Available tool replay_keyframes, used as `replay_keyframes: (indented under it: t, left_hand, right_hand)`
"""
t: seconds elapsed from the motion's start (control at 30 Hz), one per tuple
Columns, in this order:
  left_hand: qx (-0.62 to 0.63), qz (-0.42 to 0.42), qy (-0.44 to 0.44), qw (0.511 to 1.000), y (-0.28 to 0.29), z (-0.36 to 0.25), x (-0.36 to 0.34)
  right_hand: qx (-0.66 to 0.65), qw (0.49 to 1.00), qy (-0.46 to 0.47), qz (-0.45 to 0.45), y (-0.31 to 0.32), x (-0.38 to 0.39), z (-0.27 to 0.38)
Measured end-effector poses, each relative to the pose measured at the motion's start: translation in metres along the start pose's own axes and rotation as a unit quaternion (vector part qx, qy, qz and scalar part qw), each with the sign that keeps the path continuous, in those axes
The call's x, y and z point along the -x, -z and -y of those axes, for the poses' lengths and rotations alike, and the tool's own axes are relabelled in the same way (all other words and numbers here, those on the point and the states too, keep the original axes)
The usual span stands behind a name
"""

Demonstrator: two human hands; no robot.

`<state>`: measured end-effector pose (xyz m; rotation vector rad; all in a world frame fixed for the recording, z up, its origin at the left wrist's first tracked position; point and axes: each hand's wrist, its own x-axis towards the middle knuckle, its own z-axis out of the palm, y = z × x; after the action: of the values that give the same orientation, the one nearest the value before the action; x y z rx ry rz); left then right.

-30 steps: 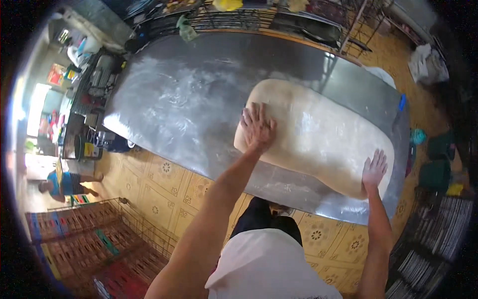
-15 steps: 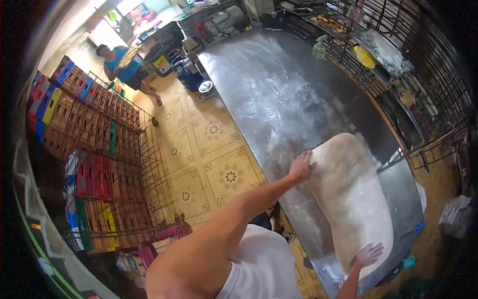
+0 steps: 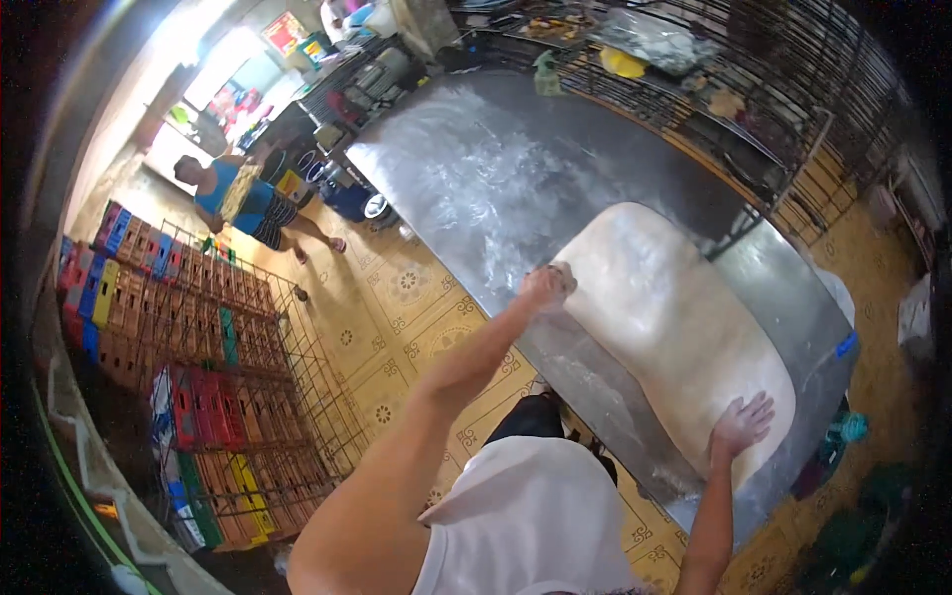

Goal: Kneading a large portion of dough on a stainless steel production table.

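Note:
A large, thick slab of pale dough [image 3: 684,317] lies lengthwise on a floured metal table [image 3: 595,392]. At its far left corner, my left hand [image 3: 548,286] is closed with curled fingers on the dough's edge; the fingertips are partly hidden. My right hand [image 3: 744,424] rests flat on the near end of the slab, fingers spread. Flour dusts the skin of that hand. Both arms are stretched out from my body, one to each end of the dough.
Metal racks of stacked crates [image 3: 188,288] line the left side. A person [image 3: 243,198] holding a yellowish bundle stands beyond them on the patterned floor. Along the table's far side runs a wire shelf [image 3: 684,124] with a spray bottle [image 3: 546,74] and a yellow item [image 3: 622,62].
The view has shifted. The dough's far end looks wider and reaches further left. My left hand has gone from lying on the edge to curling at the corner; my right hand stays flat.

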<state>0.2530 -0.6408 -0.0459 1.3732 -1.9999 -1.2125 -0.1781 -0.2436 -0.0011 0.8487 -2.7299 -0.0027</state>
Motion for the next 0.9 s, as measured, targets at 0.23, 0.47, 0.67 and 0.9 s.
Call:
replay_keyframes:
  t: [0.23,0.47,0.67,0.9]
  left_hand:
    - [-0.071,-0.046,-0.152,0.985,-0.097,-0.173,0.109]
    - [0.337,0.344,0.005,0.876,-0.082,-0.311,0.181]
    - [0.581,0.484,-0.283,0.591,-0.015,-0.474,0.228]
    - [0.489,0.104,0.336,0.798,0.058,-0.514,0.361]
  right_hand:
    - [-0.004,0.995,-0.077,0.059,0.027,0.017,-0.032]
    - [0.011,0.995,-0.053,0.086,0.019,0.017,-0.037]
    - [0.038,0.999,0.015,0.017,0.014,0.021,-0.039]
    - [0.377,0.926,-0.003,-0.005,-0.003,0.036,-0.037]
